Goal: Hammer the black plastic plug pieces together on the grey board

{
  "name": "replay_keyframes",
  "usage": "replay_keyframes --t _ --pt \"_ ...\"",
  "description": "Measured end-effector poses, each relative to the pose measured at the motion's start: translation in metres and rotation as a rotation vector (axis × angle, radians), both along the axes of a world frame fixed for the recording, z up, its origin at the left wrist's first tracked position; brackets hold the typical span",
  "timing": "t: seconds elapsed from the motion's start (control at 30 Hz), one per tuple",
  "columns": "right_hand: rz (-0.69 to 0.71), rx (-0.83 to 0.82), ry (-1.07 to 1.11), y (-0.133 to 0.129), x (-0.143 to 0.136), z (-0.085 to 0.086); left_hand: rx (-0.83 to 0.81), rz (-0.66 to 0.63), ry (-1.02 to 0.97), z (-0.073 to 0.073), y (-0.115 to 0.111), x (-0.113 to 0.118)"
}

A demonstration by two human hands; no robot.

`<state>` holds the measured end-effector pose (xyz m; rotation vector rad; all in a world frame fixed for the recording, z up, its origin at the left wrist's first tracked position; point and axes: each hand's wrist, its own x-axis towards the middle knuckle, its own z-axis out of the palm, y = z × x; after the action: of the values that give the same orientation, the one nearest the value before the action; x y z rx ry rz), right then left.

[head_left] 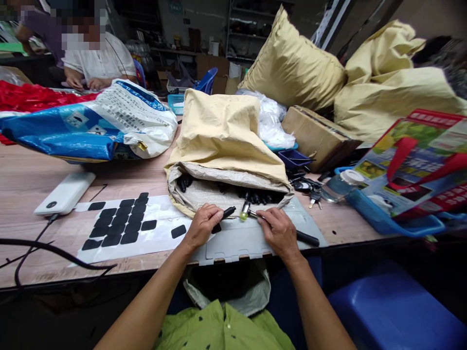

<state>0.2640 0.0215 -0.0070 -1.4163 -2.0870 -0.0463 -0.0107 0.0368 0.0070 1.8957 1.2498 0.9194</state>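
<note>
Two bare hands, both worked from forearms that slant up and inward from the lower corners over the table (22, 170).

Left hand (204, 224): back upward, fingers bent toward the right; thumb and fingers pinch a black cylindrical piece (229, 212), its free end pointing right, at the front of the open sack.

Right hand (279, 231): back upward, fingers curled leftward and closed around the shaft of a small hammer (307, 238). The metal head, with a yellow-green face, stands out left of the fingers, just beside the black cylindrical piece; the black grip emerges to the right, beneath the hand. Whether head and piece touch cannot be told.

One cream sack (226, 126), mouth toward the wearer, black pieces (259, 197) lying inside the opening.

One grey sheet (233, 245), under the hands, at the table edge.

One white backing sheet (153, 238), left of the left hand, bearing black rounded-square stickers (113, 227).

One white power bank (65, 193), farther left, cable attached.

One blue-and-white bag (91, 124), behind the power bank.

One lidded clear jar (341, 185), tilted, beside a blue tray (392, 214), right.

One person in a white top (98, 63), seated far left.
</note>
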Motion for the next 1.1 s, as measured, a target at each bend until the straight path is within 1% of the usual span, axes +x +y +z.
replay_keyframes --t 0.27,0.43,0.83,1.1 --pt "-0.012 0.0 -0.01 -0.0008 -0.0001 0.0004 0.012 -0.009 0.025 -0.0023 -0.0009 0.0012" --pt "-0.015 0.009 -0.006 -0.0015 0.0004 -0.0007 0.009 -0.007 0.008 -0.0036 -0.0018 0.0025" --pt "-0.014 0.016 -0.002 -0.0009 -0.0001 0.0002 0.021 0.004 0.002 -0.0001 -0.0036 0.0045" --pt "-0.019 0.013 -0.011 -0.0007 -0.0001 -0.0012 0.025 -0.008 0.021 -0.003 -0.0028 0.0033"
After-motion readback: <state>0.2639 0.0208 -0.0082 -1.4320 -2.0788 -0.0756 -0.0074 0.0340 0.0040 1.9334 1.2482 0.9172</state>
